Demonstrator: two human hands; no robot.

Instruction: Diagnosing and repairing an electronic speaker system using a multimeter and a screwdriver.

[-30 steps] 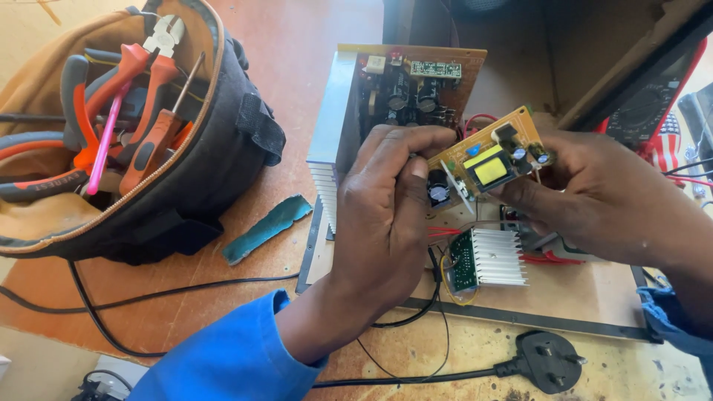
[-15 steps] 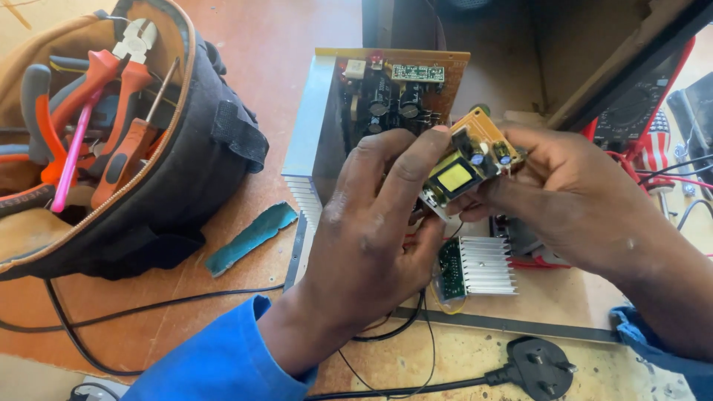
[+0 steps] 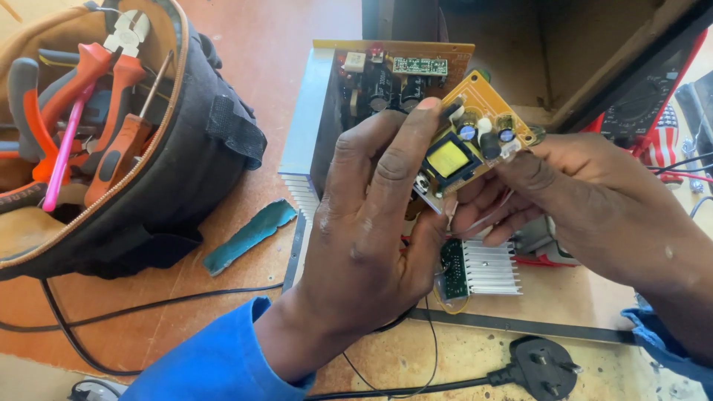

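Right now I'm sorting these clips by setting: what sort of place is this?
Probably an electronics repair bench. Both hands hold a small yellow circuit board over an opened metal chassis; a tool bag of pliers and screwdrivers sits on the worn wooden table, with a red multimeter alongside.

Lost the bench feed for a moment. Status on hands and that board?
Left hand and right hand both grip small yellow circuit board, tilted, above open metal chassis. Nothing blocking; tool bag off left.

Small flag sticker, far right
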